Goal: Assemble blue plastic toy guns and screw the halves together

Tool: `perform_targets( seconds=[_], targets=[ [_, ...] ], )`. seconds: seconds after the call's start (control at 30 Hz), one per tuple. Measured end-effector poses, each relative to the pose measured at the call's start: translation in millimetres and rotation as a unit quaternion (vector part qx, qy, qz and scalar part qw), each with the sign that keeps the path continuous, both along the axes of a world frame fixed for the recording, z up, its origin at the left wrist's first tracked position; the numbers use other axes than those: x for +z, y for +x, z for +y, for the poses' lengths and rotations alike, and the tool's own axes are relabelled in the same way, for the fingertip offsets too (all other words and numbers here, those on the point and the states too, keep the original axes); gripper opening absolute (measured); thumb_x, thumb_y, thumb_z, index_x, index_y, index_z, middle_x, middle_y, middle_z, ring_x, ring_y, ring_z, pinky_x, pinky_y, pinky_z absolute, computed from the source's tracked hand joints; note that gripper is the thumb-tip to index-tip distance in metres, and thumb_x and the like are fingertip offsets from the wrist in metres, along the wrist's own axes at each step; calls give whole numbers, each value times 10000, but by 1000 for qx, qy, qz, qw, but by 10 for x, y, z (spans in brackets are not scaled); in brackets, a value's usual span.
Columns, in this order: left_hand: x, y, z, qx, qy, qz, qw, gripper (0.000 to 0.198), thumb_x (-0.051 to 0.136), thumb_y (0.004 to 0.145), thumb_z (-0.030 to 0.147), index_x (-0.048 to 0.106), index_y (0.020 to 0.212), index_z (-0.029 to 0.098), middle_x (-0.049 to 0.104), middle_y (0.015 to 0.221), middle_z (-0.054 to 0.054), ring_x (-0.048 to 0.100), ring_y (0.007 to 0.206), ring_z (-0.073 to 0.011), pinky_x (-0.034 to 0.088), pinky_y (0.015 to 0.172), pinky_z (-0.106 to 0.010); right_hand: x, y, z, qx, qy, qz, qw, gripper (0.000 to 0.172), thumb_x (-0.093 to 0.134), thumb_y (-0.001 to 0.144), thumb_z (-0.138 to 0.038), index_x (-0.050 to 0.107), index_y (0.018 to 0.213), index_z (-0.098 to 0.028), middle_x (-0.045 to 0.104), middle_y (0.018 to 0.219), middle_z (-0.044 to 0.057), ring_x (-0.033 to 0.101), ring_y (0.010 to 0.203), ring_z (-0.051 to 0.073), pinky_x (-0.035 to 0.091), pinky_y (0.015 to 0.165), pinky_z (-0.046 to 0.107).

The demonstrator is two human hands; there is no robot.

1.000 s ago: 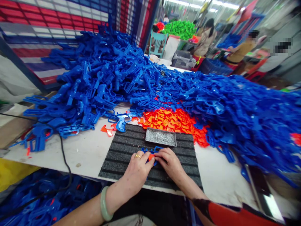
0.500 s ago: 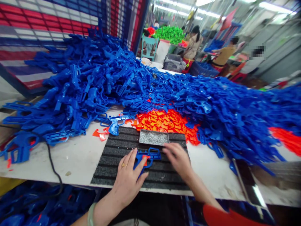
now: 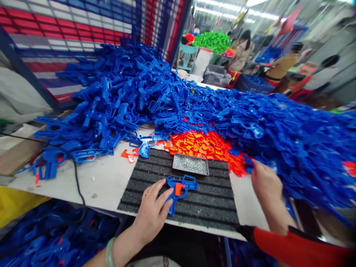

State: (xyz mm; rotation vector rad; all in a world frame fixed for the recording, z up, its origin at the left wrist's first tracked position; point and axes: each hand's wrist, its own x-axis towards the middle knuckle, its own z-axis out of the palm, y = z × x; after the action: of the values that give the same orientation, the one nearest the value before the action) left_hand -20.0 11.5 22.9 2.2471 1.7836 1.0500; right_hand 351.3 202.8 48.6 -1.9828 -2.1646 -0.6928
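A blue toy gun half (image 3: 174, 205) lies on the dark ribbed mat (image 3: 211, 207), with an orange trigger piece (image 3: 178, 189) set in it. Beside its grip rests my left hand (image 3: 154, 204), fingers stretched out and the fingertips touching the shell. At the near edge of the right-hand pile, my right hand (image 3: 267, 181) has its fingers closed on a blue toy gun half, mostly hidden and blurred. Just beyond the shell on the mat stands a small metal tray (image 3: 205, 172) of tiny silvery parts. Another blue toy gun half (image 3: 145, 145) lies at the mat's far left corner.
Blue toy gun halves (image 3: 133, 96) are heaped high across the table's back and right. Orange trigger pieces (image 3: 203, 144) form a mound behind the tray. A black cable (image 3: 79, 181) hangs over the left edge. A phone (image 3: 306, 218) lies at right. Several people sit farther back.
My right hand has gone from beside the tray to the blue pile on the right, its fingers closing. My left hand has drawn back slightly, uncovering more of the shell. The view has shifted.
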Motion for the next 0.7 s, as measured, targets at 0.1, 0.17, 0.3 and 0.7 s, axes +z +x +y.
perform_targets(
  seconds=[0.1,0.17,0.3,0.7],
  targets=[
    [15,-28,42,22,-29,-53,998,317,478,968,238,569,1272,243,515,1372,-114,490,1266,-243,446,1039,-458,293,-38,-122,-3,58,95,994,367,386,946,-225,619,1215,-136,703,1019,160,655,889,298,485,695,378],
    [54,-34,110,35,-44,-105,993,303,470,972,250,586,1251,236,541,1347,-105,520,1242,-230,457,1042,-437,493,-113,-217,6,77,202,976,383,371,955,-271,625,1219,-160,695,1027,168,649,945,317,488,762,426],
    [162,-4,251,54,-45,-207,976,277,456,969,249,629,1182,212,601,1246,-90,583,1163,-200,488,1024,-378,630,-359,-323,-16,133,563,815,261,547,875,-317,682,1090,-254,687,966,92,671,823,226,534,689,384],
    [383,242,215,-22,-306,-518,799,561,656,825,425,552,1305,153,680,1000,-85,650,797,-169,585,717,-327,120,-1280,-737,145,-335,748,554,353,590,885,-397,624,1220,-290,697,1089,55,687,886,192,625,704,357]
  ],
)
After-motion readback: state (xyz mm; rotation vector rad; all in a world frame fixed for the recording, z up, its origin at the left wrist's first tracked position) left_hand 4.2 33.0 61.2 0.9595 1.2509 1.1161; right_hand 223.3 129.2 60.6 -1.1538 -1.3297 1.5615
